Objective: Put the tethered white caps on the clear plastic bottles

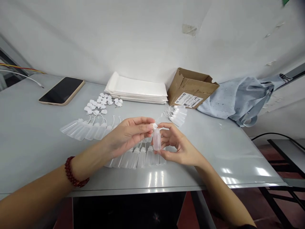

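L hand (128,135), red bead bracelet (71,171) on wrist, pinches a white cap (154,126) at top of a small clear plastic bottle (156,140), fingers (143,121) nearly shut on it. R hand (177,148) holds bottle body, fingers (165,155) curved round it, partly open. Bottle stands upright between hands, over the bench (238,152).

Row of similar bottles (135,158) lies just below hands at 6 o'clock, more bottles (83,129) at 9, more (177,116) at 1. Loose white caps (97,105) at 11, phone (61,91) at 10, stack of white pads (135,89) at 12, cardboard box (190,87) at 1, blue cloth (238,100) at 2.
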A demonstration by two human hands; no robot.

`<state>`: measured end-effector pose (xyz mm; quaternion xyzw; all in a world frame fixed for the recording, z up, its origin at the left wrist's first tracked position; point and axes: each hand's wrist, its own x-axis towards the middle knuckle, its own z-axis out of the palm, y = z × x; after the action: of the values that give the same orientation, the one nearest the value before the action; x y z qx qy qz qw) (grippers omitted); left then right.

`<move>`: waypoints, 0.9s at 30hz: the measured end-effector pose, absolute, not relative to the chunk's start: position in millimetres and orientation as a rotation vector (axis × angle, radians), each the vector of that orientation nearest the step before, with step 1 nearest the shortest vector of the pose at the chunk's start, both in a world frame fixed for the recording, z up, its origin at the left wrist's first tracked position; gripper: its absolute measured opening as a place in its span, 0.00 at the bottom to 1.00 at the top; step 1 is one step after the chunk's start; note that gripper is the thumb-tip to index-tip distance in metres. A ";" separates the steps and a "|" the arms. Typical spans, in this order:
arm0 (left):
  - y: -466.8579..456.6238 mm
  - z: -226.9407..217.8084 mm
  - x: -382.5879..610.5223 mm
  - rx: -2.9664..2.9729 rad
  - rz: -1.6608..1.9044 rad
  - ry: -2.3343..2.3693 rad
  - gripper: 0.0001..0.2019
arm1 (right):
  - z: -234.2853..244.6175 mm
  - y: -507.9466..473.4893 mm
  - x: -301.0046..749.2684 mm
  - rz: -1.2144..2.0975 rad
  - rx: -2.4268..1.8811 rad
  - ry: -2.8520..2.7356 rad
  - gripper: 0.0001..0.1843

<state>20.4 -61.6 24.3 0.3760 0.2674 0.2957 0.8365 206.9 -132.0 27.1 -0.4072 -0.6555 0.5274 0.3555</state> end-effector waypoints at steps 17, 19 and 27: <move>-76.8 28.2 17.3 1.700 0.815 0.833 0.06 | 23.5 -130.7 206.3 1.282 -1.156 -1.706 0.30; -78.1 27.7 18.3 1.662 0.787 0.824 0.06 | 22.3 -130.4 205.8 1.258 -1.160 -1.680 0.29; -77.0 27.1 20.1 1.519 0.794 0.716 0.08 | 19.2 -131.8 202.9 1.138 -1.233 -1.740 0.26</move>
<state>20.1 -77.0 27.1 0.6549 0.3089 0.3423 0.5988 202.9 -131.8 19.2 -0.4769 -0.6732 0.4403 0.3542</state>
